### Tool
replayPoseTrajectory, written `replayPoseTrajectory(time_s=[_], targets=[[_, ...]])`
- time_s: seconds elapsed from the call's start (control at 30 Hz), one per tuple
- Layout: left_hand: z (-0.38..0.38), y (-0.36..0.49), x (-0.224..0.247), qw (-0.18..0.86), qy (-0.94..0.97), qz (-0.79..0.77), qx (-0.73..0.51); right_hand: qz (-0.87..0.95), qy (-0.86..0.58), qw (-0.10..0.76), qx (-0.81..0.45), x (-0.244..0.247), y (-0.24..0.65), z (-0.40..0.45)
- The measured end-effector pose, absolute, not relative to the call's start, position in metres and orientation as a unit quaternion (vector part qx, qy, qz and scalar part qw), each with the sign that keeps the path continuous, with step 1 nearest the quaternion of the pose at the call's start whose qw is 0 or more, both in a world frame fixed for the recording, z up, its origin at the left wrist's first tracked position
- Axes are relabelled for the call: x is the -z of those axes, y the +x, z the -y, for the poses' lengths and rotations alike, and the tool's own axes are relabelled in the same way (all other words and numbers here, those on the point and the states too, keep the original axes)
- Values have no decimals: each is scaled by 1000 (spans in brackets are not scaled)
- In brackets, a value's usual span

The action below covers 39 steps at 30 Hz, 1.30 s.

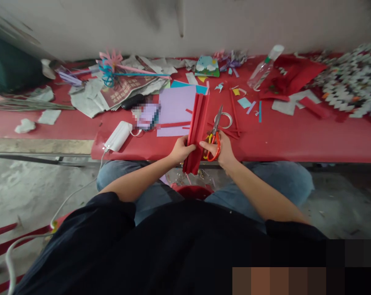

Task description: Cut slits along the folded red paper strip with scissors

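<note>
The red-covered table (280,145) runs left to right across the scene, paper scraps strewn along its far side. A lilac paper sheet (176,106) lies on it left of centre. The folded red paper (195,123), creased lengthwise, lies between the two hands; its far end overlaps the sheet's right side and its near end projects past the table's near edge. The left hand (184,150) is closed on its left edge, thumb on top, gripping nearer the near end. The right hand (226,149) is closed around the handles of the scissors (215,131), blades pointing far, its thumb at the paper's right edge; whether that thumb presses cannot be determined. A white ring-shaped roll (230,119) lies just beyond the scissors, to the right.
</note>
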<state>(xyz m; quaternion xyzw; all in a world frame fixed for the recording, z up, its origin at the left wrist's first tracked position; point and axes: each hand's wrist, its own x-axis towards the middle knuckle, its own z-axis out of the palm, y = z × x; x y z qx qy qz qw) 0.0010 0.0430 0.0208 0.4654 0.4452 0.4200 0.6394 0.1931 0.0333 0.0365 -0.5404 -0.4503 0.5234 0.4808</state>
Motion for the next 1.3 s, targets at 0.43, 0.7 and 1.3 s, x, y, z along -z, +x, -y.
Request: replayPoseTrajectory(time_s=[0.43,0.7,1.3], targets=[[-162,12,-45,505,545,-459,-487,498,-491,500,-511,-49,202,-121],[-252,23,-33,576,474,-363,-558,543,-456,525,-471,-47,194,-239],[-269,-27,-36,574,292,-366,-672,578,-419,347,-608,-38,201,-171]])
